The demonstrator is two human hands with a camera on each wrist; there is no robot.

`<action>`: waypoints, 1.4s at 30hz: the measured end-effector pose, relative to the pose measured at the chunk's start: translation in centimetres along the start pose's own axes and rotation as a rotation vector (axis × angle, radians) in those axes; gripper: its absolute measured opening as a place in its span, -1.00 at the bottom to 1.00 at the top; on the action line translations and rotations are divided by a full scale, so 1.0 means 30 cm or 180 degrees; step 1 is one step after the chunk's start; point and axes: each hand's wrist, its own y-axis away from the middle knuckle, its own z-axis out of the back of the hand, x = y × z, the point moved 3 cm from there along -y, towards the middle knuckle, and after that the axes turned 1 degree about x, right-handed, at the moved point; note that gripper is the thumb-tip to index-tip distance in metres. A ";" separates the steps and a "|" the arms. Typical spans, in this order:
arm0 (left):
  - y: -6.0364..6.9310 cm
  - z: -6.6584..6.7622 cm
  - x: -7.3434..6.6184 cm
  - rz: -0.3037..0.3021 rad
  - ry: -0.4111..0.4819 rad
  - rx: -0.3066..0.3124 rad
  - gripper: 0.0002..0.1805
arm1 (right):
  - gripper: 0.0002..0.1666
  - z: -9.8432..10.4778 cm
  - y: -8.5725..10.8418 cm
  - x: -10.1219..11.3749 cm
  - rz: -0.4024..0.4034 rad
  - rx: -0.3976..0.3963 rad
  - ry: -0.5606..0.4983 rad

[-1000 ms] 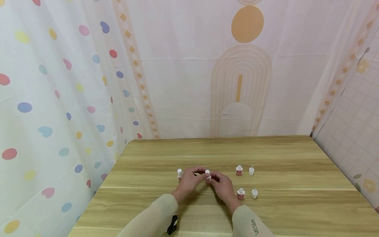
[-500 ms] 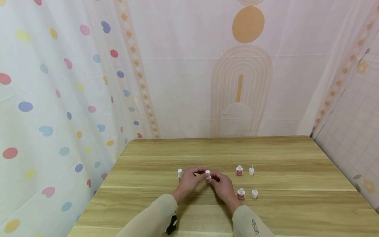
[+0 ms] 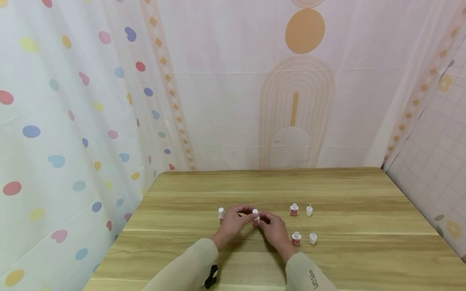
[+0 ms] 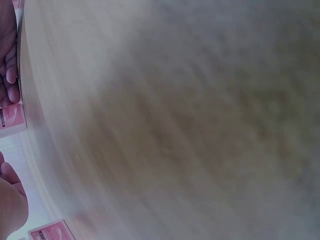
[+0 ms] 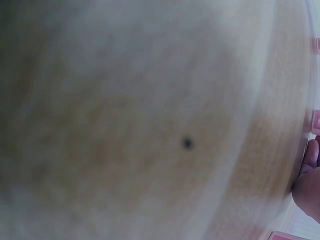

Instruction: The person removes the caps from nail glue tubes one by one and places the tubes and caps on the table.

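"Curtain [image 3: 218, 93] beyond the table [image 3: 346, 190]; where's the bottle [image 3: 256, 222]?"
"Near the table's middle: left hand [image 3: 234, 221] pinching its cap [image 3: 255, 211], right hand [image 3: 274, 230] gripping lower."
"Risk?"
"A slipping grip could tip it over."

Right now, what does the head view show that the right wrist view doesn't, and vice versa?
Head only: two small white caps with upright stems, beige fabric sleeves, a pale patterned fabric curtain, and the left hand and right hand gripping a small white-capped bottle.
Right wrist only: a blurred dark spot against the brown wood-grain table.
Both: that table, rectangular pinkish-red labels, and part of a hand (side unclear from the wrist).
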 end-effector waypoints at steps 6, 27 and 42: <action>0.001 0.002 -0.002 -0.0100 -0.0021 0.0023 -0.76 | -0.87 -0.001 -0.001 -0.003 0.0032 -0.0008 0.0008; -0.002 0.000 0.005 -0.0103 0.0074 0.0087 -0.68 | -0.88 -0.005 -0.003 -0.006 0.0025 -0.0040 0.0000; -0.003 -0.004 0.002 0.0003 0.0094 0.0080 -0.73 | -0.89 -0.004 -0.005 -0.005 0.0040 -0.0029 -0.0002</action>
